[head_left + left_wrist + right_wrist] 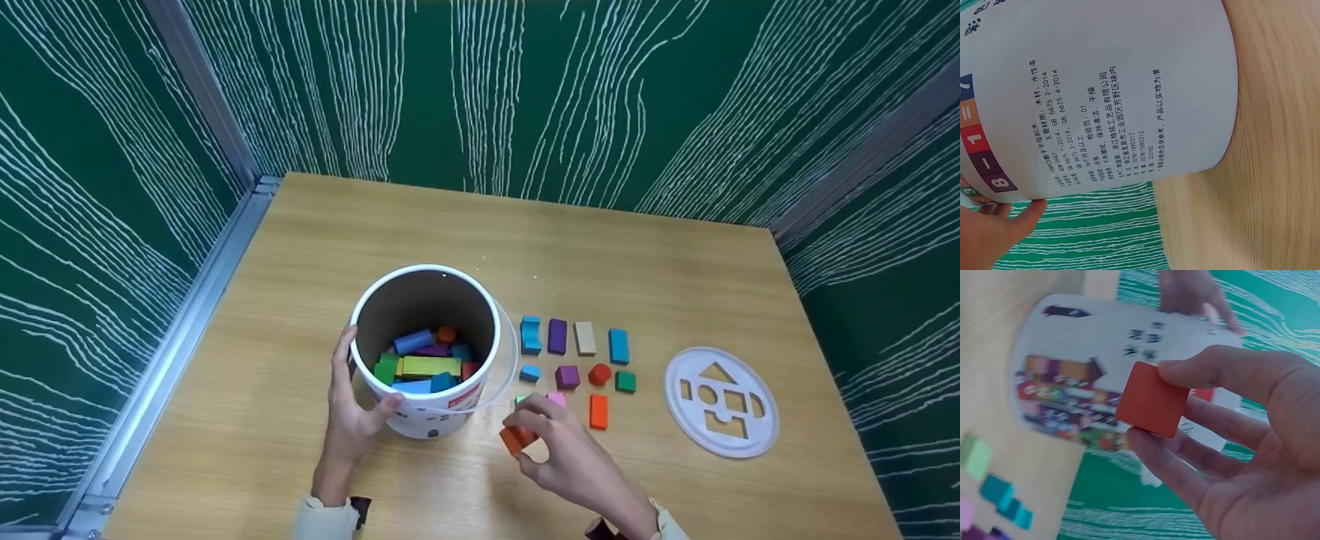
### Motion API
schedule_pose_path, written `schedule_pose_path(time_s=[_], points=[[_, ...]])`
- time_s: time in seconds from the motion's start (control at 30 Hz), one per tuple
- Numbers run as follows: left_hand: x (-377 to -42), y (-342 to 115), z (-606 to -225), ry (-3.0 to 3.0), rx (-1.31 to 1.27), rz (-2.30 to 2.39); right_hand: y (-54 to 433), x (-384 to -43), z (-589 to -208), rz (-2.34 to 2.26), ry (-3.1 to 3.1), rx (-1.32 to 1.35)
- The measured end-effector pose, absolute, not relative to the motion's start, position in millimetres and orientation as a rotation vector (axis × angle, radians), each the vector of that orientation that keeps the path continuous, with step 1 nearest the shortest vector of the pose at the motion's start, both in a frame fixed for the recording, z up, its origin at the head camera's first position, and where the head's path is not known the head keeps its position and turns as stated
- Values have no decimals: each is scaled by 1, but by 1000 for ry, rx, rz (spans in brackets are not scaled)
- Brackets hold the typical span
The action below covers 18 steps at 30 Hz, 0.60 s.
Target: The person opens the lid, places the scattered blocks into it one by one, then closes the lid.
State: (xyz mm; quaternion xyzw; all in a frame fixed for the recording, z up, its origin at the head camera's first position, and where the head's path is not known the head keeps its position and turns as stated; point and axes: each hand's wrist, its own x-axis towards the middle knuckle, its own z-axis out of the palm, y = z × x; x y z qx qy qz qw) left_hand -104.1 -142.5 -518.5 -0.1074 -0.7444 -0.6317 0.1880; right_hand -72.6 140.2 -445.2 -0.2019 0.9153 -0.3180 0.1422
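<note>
A white bucket [433, 420] with printed sides stands on the table, holding several coloured wooden blocks. My left hand [356, 420] holds its left side, thumb at the front near the rim and fingers along the outer wall. In the left wrist view, part of that hand [1002, 230] touches the bucket's printed wall [1145, 101]. My right hand [562, 450] pinches an orange-red block [513, 441] between thumb and fingertips, to the right of the bucket. Its square face [1154, 399] shows in the right wrist view; its depth is hard to tell.
Loose blocks lie in rough rows right of the bucket, among them a purple block [557, 336], a red cylinder [599, 374] and an orange block [598, 412]. Farther right lies a white lid [679, 405] with shaped cut-outs. The bucket's clear handle [515, 356] hangs on its right side.
</note>
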Motion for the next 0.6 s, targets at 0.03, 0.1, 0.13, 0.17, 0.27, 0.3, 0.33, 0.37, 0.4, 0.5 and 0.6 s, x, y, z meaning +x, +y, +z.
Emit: schedule_pose_path(time_s=[0.03,0.1,0.13,0.17,0.27,0.3,0.33,0.37,0.4,0.5,0.6], points=[[-104,-143,-519,-2093,-302,-1779,138,-73,-441,-928,2645,-597],[-105,-143,-520,-2095,-300,-1782,134,-74,-433,-955,2652,-627],[-105,-143,-520,-2096,-298,-1783,132,-74,-430,-966,2658,-643],[-106,-143,-520,-2098,-295,-1785,130,-75,-426,-984,2663,-661],[-105,-143,-519,-2116,-264,-1792,125,-78,-416,-1035,2682,-723],[-105,-142,-517,-2121,-253,-1794,124,-79,-413,-1050,2694,-751],[-104,-142,-515,-2126,-245,-1794,123,-80,-411,-1066,2704,-776],[-102,-141,-512,-2130,-237,-1794,121,-81,-408,-1080,2714,-799],[-100,-141,-507,-2133,-233,-1795,120,-82,-405,-1090,2726,-823],[-94,-137,-491,-2145,-224,-1788,116,-85,-397,-1123,2750,-876],[-90,-135,-481,-2144,-219,-1795,112,-88,-389,-1141,2762,-912]])
